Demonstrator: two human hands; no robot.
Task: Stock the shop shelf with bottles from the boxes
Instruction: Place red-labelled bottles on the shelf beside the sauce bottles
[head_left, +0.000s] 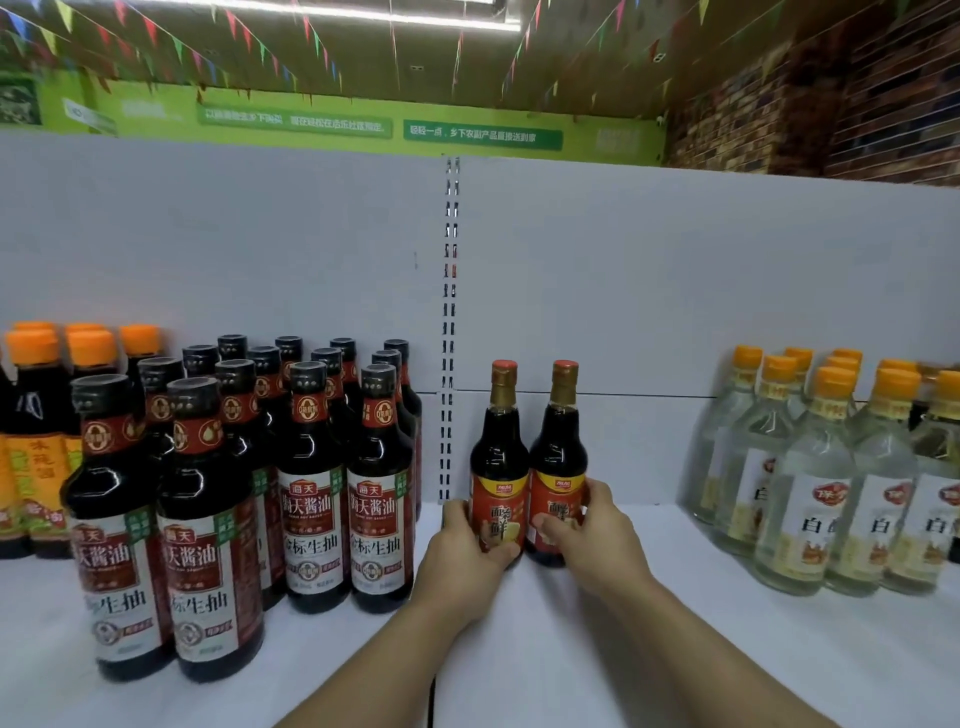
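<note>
On the white shelf (571, 649), my left hand (462, 551) grips one red-labelled bottle (500, 452), my right hand (592, 530) the second bottle (558, 447), seemingly the first in this gap.

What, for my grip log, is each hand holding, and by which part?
The left hand grips the left red-labelled bottle around its lower body, at the label; the right hand grips the right red-labelled bottle likewise.

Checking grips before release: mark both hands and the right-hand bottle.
Left hand (457, 551), head view: back of hand.
Right hand (592, 535), head view: back of hand.
Right-hand bottle (558, 441), head view: dark shoulder above label.
</note>
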